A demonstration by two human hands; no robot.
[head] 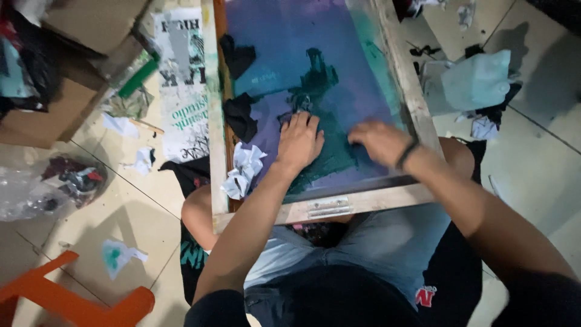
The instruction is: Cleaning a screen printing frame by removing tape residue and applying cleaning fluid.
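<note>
A wooden-framed printing screen rests across my lap, its mesh purple and stained teal-green. My left hand lies on the mesh near the middle, fingers bent over a small dark cloth at its fingertips. My right hand, blurred, with a dark band on the wrist, presses on the mesh to the right of it; whether it holds anything I cannot tell. Black rags and a crumpled white paper lie on the screen's left side.
A printed paper sheet lies on the tiled floor left of the frame. Cardboard boxes and a plastic bag are farther left. An orange stool stands bottom left. A pale plastic container sits at the right.
</note>
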